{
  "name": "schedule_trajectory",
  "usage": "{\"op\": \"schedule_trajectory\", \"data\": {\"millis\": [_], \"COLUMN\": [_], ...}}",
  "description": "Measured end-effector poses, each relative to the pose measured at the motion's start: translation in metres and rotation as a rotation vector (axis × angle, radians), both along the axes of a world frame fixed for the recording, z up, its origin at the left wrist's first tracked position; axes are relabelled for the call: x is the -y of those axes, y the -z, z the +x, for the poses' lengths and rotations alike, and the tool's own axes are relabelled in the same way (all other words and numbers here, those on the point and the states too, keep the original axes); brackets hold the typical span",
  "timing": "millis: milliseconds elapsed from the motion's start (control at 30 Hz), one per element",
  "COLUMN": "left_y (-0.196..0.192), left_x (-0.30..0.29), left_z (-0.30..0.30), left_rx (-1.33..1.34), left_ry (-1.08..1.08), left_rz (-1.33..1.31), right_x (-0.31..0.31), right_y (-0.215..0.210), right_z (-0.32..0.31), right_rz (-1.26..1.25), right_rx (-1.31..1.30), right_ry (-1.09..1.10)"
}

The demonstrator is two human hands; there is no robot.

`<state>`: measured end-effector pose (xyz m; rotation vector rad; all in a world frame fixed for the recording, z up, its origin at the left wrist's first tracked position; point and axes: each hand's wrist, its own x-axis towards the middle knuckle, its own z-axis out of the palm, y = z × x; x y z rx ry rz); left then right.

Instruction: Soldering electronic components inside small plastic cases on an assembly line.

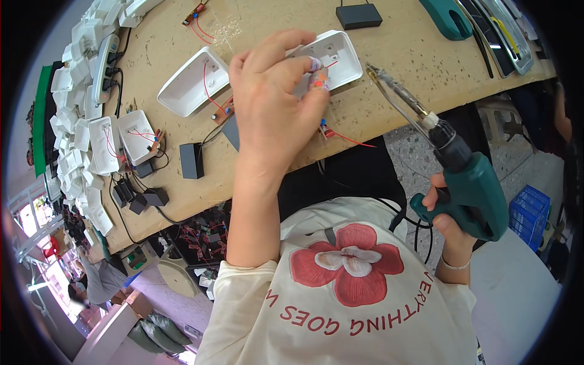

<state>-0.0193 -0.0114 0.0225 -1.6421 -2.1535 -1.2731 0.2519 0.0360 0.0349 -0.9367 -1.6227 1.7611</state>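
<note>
My left hand (pixel 267 97) reaches over the right-hand white plastic shell (pixel 345 52), thumb and forefinger pinched together. A short red wire (pixel 331 63) sticks out from the pinch inside this shell. In my right hand (pixel 449 226) is a green soldering gun (pixel 477 191), gripped by its handle. Its metal tip (pixel 372 70) points up and left, just right of that shell and apart from it. A second white shell (pixel 190 83) lies left of my left hand, with a red wire running to a small circuit board (pixel 223 112). Another small component with a red wire (pixel 328 131) lies below my fingers.
White shells (pixel 79 55) pile along the left edge beside a power strip (pixel 104 70). Black boxes with cables (pixel 191 161) lie at the table's near left, another black box (pixel 359 16) at the back. Tools and a metal tray (pixel 508 36) occupy the far right. A blue crate (pixel 529 216) stands lower right.
</note>
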Motion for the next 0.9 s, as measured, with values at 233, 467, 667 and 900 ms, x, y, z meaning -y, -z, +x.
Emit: {"op": "schedule_trajectory", "data": {"millis": [233, 467, 667, 900], "left_y": [0.007, 0.01, 0.011, 0.012], "left_x": [-0.006, -0.009, -0.008, -0.008], "left_z": [0.011, 0.007, 0.003, 0.003], "left_rx": [-0.093, -0.073, -0.03, -0.041], "left_ry": [-0.077, -0.064, -0.046, -0.033], "left_rz": [0.054, 0.09, 0.084, 0.113], "right_x": [-0.008, -0.011, -0.01, -0.013], "right_y": [0.009, 0.012, 0.012, 0.01], "right_z": [0.002, -0.008, -0.016, -0.015], "right_rz": [0.109, 0.105, 0.044, 0.052], "right_rx": [0.073, 0.057, 0.036, 0.051], "right_ry": [-0.163, -0.175, -0.114, -0.117]}}
